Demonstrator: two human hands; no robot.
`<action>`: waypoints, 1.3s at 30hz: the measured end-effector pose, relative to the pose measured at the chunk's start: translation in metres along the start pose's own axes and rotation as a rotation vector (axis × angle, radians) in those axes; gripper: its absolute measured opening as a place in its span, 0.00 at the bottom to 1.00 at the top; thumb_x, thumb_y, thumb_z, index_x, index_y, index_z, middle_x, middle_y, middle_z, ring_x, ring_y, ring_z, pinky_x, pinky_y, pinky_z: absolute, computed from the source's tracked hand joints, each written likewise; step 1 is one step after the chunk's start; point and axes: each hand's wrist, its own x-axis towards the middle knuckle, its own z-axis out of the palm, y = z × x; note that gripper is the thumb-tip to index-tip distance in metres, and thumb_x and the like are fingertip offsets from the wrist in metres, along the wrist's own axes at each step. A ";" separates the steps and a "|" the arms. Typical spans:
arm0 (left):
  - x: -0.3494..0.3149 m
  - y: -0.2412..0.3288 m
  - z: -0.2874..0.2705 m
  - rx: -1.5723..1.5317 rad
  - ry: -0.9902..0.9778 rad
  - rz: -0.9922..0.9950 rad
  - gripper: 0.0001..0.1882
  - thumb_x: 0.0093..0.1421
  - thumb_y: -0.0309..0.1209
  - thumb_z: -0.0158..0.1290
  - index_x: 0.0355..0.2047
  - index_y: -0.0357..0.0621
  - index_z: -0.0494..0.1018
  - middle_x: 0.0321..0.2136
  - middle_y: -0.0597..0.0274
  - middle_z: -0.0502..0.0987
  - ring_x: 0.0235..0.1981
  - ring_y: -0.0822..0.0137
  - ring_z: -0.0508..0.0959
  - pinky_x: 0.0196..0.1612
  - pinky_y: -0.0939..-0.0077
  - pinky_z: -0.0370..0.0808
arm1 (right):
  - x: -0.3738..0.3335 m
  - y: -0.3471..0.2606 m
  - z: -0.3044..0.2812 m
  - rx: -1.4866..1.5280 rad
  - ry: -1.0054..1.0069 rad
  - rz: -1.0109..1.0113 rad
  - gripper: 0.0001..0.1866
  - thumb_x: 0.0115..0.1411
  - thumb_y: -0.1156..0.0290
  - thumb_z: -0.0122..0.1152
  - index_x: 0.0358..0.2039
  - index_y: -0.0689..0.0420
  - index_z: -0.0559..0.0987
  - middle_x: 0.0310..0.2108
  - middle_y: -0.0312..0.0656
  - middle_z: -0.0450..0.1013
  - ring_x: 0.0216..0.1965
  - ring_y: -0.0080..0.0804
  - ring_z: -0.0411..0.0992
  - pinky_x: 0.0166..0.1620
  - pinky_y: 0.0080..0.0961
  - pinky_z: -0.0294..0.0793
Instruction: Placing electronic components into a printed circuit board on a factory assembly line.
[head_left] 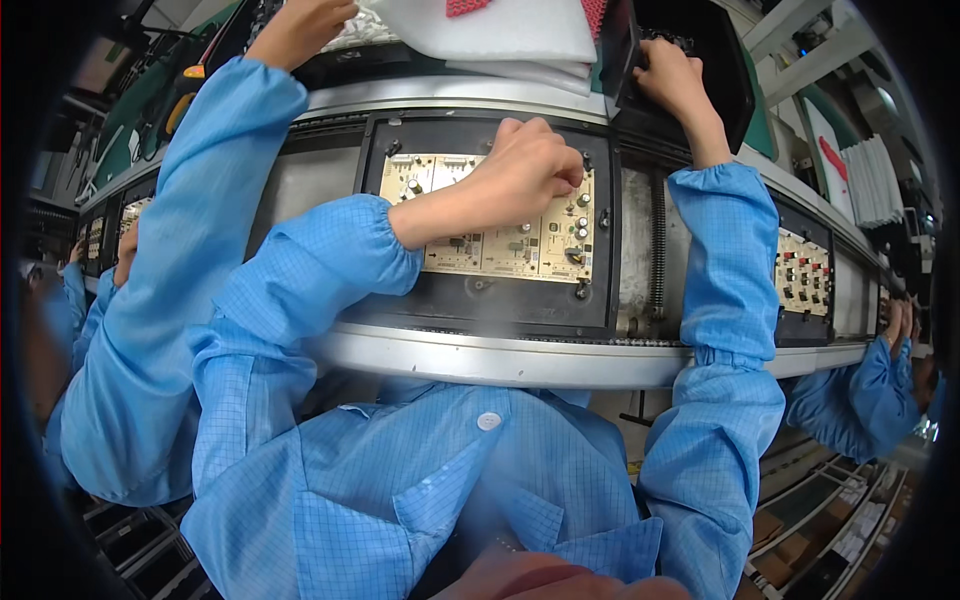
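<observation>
My left hand (525,172) is over the upper right part of a tan circuit board (510,262), its fingers curled into a pinch. Whatever is between the fingertips is hidden by the hand. The board carries several small capacitors and other parts, and it lies in a dark frame fixture (400,295) with black clips round its edge. Farther off to the right, my right hand (672,80) reaches into a black bin (728,75). Its fingers are bent inward among dark small parts (683,44), and what they hold cannot be made out.
A co-worker's hand (305,30) reaches over a container of pale parts (362,30) at the upper left. White foam sheets (500,30) lie behind the fixture. Along the metal conveyor rail (480,357), another populated board (803,272) sits to the right, near another person's hands (897,322).
</observation>
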 end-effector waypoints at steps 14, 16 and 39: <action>0.003 0.004 0.003 0.001 0.028 0.069 0.02 0.54 0.23 0.61 0.29 0.41 0.79 0.28 0.64 0.78 0.41 0.63 0.72 0.51 0.66 0.61 | -0.052 -0.017 -0.028 0.521 0.486 0.031 0.13 0.62 0.62 0.63 0.39 0.59 0.82 0.30 0.45 0.80 0.32 0.35 0.80 0.37 0.27 0.76; 0.001 0.002 0.003 0.023 0.050 0.124 0.03 0.53 0.22 0.61 0.29 0.40 0.78 0.27 0.64 0.77 0.40 0.62 0.72 0.50 0.67 0.62 | -0.067 -0.024 -0.036 0.540 0.496 -0.040 0.11 0.62 0.65 0.64 0.38 0.59 0.81 0.29 0.44 0.80 0.31 0.32 0.80 0.37 0.25 0.75; 0.000 0.006 0.018 0.101 0.146 0.248 0.03 0.49 0.17 0.55 0.23 0.37 0.75 0.26 0.57 0.75 0.39 0.57 0.70 0.47 0.63 0.64 | -0.148 -0.043 -0.039 0.663 0.413 0.060 0.08 0.63 0.70 0.64 0.38 0.61 0.81 0.32 0.40 0.80 0.36 0.25 0.78 0.40 0.21 0.74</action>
